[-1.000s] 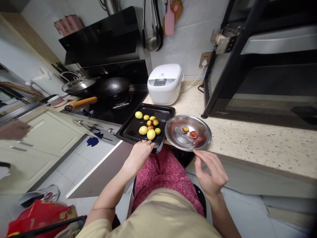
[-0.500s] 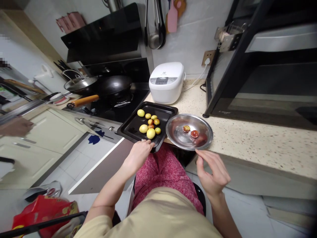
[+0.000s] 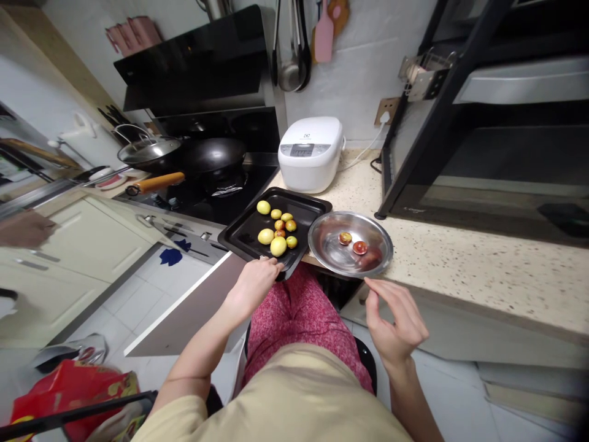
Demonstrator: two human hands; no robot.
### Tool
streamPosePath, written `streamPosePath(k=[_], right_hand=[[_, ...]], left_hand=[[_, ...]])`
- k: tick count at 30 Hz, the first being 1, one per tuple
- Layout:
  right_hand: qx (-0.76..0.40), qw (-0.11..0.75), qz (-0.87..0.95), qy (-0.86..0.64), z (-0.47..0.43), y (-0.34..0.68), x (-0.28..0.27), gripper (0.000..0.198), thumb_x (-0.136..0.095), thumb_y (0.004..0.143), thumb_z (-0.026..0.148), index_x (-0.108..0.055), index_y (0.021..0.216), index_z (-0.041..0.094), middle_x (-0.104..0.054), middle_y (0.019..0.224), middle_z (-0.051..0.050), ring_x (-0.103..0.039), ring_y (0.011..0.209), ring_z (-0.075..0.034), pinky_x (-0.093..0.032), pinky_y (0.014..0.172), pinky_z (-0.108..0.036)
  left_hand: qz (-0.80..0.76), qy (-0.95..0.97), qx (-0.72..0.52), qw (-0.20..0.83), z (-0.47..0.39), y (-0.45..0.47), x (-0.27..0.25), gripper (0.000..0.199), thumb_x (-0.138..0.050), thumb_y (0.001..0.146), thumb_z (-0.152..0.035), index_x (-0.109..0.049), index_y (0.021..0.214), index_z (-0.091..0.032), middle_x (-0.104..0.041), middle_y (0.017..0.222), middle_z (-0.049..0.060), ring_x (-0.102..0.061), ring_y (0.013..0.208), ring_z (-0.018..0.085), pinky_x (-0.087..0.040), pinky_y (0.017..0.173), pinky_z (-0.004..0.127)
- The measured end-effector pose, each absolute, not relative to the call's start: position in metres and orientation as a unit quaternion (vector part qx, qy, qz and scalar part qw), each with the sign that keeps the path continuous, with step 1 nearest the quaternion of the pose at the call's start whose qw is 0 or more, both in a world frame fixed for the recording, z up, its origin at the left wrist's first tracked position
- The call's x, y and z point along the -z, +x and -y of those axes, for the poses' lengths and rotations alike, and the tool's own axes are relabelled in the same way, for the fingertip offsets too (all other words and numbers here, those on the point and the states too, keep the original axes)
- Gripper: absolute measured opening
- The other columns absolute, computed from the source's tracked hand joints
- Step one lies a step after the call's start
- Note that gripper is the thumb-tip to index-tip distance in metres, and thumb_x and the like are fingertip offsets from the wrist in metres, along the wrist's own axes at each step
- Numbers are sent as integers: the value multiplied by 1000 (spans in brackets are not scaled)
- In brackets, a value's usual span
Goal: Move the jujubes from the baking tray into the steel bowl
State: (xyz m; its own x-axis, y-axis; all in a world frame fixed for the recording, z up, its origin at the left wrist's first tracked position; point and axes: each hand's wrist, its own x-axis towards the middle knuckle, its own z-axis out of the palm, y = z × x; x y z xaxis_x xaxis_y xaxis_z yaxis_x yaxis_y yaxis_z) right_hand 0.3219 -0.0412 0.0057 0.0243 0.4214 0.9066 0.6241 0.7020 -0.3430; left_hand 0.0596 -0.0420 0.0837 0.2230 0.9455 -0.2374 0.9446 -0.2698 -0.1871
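Note:
A black baking tray [image 3: 239, 234] rests on the counter and juts past its front edge. In it lie several small round yellow and brown fruits [image 3: 291, 226] and a few larger pale yellow ones [image 3: 278, 247]. My left hand [image 3: 257, 279] has its fingers closed over the tray's near edge. Touching the tray's right side, a shallow steel bowl [image 3: 317, 255] holds two glossy reddish-brown pieces [image 3: 360, 247]. Just below the bowl's near rim is my right hand [image 3: 399, 319], empty, its fingers curved and the thumb slightly apart. Whether its fingertips touch the rim is unclear.
A white rice cooker [image 3: 310, 153] stands behind the tray. To the left are a wok [image 3: 216, 153] and a lidded pan [image 3: 150, 150] at the stove. A black-framed rack [image 3: 407, 141] with an oven is on the right. Another person's hand [image 3: 27, 229] shows at far left.
The camera view has shifted slightly. My hands, the tray, the bowl and the fruit stay in nearly the same places.

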Motion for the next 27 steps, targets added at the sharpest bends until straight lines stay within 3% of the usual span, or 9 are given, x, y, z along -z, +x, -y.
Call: streamPosePath(k=[3, 6, 9, 12, 15, 24, 27], right_hand=[[82, 608, 694, -377, 41, 322, -5, 39, -65, 85, -4, -75, 112, 23, -78, 90, -4, -75, 82, -20, -62, 80, -35], [84, 608, 692, -380, 41, 322, -4, 38, -65, 86, -2, -75, 112, 23, -78, 90, -4, -75, 82, -20, -62, 80, -35], [83, 608, 693, -379, 40, 321, -4, 38, -65, 86, -3, -75, 113, 24, -78, 90, -4, -75, 82, -20, -62, 80, -35], [74, 607, 699, -372, 40, 316, -3, 39, -65, 85, -4, -74, 112, 23, -78, 91, -5, -75, 83, -20, -62, 82, -36], [59, 608, 705, -361, 40, 310, -3, 39, -65, 84, -5, -74, 112, 21, -78, 93, -6, -75, 85, -21, -61, 83, -37], [30, 606, 706, -364, 41, 306, 2, 35, -62, 88, 0, -75, 112, 22, -79, 93, -6, -75, 84, -20, -61, 83, -36], [29, 607, 702, -372, 40, 309, 4, 34, -61, 89, 0, -75, 112, 22, -79, 92, -6, -75, 84, -20, -61, 82, -36]], left_hand=[[607, -781, -146, -7, 43, 59, -87, 25, -49, 99, -4, -68, 110, -15, -73, 104, 11, -72, 98, 25, -55, 79, 32], [605, -787, -118, -30, 43, 59, -94, 13, -60, 100, -19, -68, 112, -17, -73, 109, 10, -72, 103, 26, -55, 80, 31], [598, -800, -45, 7, 39, 58, -98, 22, -63, 101, -31, -65, 120, -20, -71, 117, 9, -70, 108, 25, -55, 89, 32], [597, -799, 8, 66, 23, 58, -93, 28, -58, 104, -29, -60, 130, -20, -67, 125, 10, -66, 117, 25, -53, 97, 34], [602, -797, -5, 55, -2, 59, -79, 28, -61, 101, -27, -62, 128, -20, -67, 127, 10, -64, 121, 25, -53, 97, 33], [599, -800, -32, 25, -50, 65, -60, 20, -62, 95, -14, -68, 114, -18, -71, 114, 10, -70, 106, 24, -54, 95, 35], [610, -792, 10, 31, -46, 66, -66, 22, -62, 95, -15, -65, 117, -19, -68, 120, 10, -68, 107, 24, -56, 91, 33]])
